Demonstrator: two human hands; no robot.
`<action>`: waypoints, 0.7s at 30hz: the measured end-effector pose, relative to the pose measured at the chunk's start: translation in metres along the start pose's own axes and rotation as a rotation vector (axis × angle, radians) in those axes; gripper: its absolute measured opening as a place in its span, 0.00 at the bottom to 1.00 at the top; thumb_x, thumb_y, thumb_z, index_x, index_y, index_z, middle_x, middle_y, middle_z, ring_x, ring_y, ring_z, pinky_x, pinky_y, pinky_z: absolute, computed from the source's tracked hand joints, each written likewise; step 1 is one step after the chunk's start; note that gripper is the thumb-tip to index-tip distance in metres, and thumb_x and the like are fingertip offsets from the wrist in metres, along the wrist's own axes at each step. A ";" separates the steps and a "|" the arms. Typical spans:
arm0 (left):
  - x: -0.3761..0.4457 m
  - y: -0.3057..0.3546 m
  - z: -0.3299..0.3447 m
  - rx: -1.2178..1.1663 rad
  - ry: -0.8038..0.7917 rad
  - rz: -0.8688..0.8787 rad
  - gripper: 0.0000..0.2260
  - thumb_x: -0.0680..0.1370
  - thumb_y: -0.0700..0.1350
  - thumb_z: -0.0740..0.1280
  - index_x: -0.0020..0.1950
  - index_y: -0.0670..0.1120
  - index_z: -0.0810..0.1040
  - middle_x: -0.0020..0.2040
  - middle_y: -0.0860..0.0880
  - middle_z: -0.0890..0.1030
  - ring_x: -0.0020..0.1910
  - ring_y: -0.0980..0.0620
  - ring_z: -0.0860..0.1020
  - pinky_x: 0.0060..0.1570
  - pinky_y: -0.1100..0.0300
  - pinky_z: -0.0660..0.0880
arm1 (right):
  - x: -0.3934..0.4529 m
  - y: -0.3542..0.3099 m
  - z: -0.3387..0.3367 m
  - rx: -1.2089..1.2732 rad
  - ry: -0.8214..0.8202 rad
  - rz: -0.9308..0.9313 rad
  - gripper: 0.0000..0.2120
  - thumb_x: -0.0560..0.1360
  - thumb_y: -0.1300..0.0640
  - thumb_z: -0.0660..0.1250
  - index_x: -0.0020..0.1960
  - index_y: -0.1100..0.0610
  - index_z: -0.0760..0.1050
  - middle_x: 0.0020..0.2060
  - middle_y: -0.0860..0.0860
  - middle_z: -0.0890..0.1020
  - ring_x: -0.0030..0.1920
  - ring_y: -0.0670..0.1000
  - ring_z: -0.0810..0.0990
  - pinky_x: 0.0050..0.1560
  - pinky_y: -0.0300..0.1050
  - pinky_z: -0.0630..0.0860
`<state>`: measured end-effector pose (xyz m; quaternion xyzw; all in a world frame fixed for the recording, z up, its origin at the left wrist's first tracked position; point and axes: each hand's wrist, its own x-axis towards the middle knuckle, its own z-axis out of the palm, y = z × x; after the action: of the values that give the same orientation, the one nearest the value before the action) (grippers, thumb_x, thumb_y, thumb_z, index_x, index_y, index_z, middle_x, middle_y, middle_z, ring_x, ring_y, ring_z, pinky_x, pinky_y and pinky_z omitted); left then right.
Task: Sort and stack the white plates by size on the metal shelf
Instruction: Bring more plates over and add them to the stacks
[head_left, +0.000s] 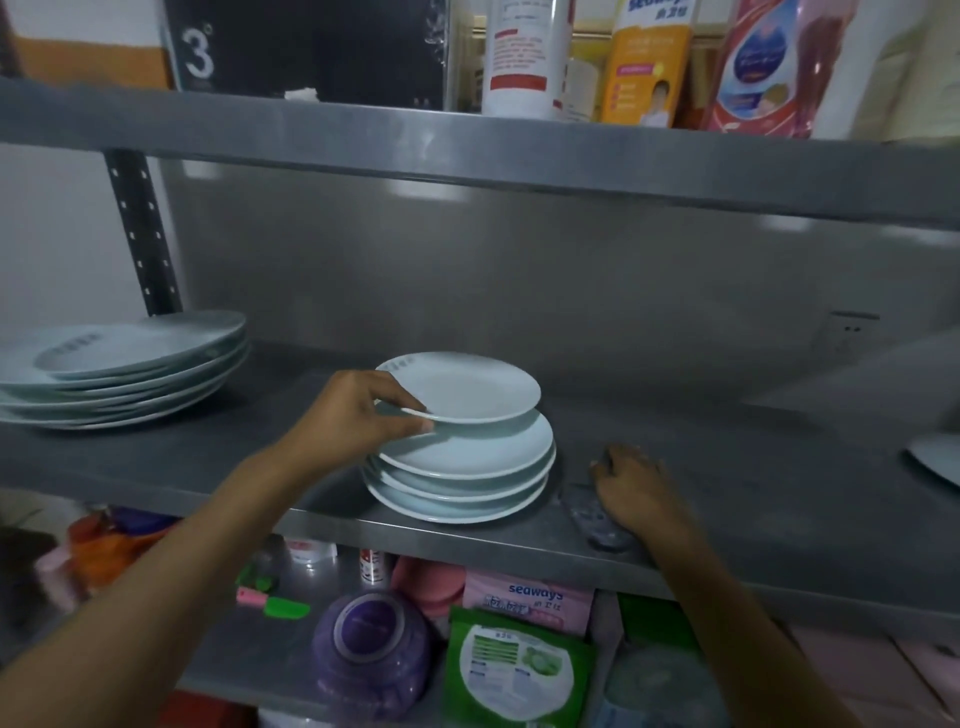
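A small white plate (462, 387) is pinched at its left rim by my left hand (358, 415), held just above a stack of small white plates (462, 473) near the front of the metal shelf (753, 467). At the shelf's far left sits a stack of larger white plates (119, 369). Part of another white plate (935, 462) shows at the right edge. My right hand (634, 483) rests palm down on the shelf to the right of the small stack, fingers spread, over a grey remote-like object (592, 514).
The upper shelf (467, 150) hangs low overhead, holding bottles (644, 57) and a dark box (311, 47). Below, the lower shelf carries a purple jar (371, 644), green pouch (514, 670) and pink packs (530, 597). A black slotted post (140, 234) stands at the left.
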<state>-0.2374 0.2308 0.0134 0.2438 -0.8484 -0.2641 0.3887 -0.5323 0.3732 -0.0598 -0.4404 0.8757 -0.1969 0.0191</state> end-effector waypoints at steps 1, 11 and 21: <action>0.000 -0.002 -0.003 -0.009 -0.038 -0.016 0.09 0.63 0.50 0.80 0.41 0.51 0.86 0.40 0.55 0.85 0.44 0.58 0.82 0.49 0.61 0.75 | 0.000 0.000 0.000 0.004 0.004 0.006 0.21 0.80 0.48 0.53 0.67 0.58 0.70 0.70 0.58 0.70 0.71 0.58 0.65 0.73 0.55 0.58; -0.005 0.000 -0.009 -0.021 -0.216 -0.140 0.18 0.69 0.62 0.72 0.41 0.47 0.86 0.40 0.46 0.85 0.43 0.53 0.82 0.52 0.47 0.76 | -0.001 -0.001 0.000 0.045 0.046 0.017 0.19 0.78 0.47 0.56 0.61 0.57 0.74 0.64 0.58 0.76 0.66 0.59 0.71 0.69 0.56 0.64; 0.004 0.068 0.047 0.336 -0.113 0.196 0.21 0.81 0.55 0.51 0.64 0.48 0.76 0.65 0.52 0.77 0.71 0.55 0.65 0.72 0.58 0.49 | -0.006 0.007 -0.009 -0.151 0.213 -0.109 0.24 0.81 0.56 0.51 0.75 0.61 0.57 0.77 0.55 0.56 0.77 0.53 0.48 0.75 0.54 0.42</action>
<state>-0.2907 0.2910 0.0322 0.2061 -0.9206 -0.0929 0.3183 -0.5356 0.3848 -0.0547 -0.4639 0.8600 -0.1767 -0.1180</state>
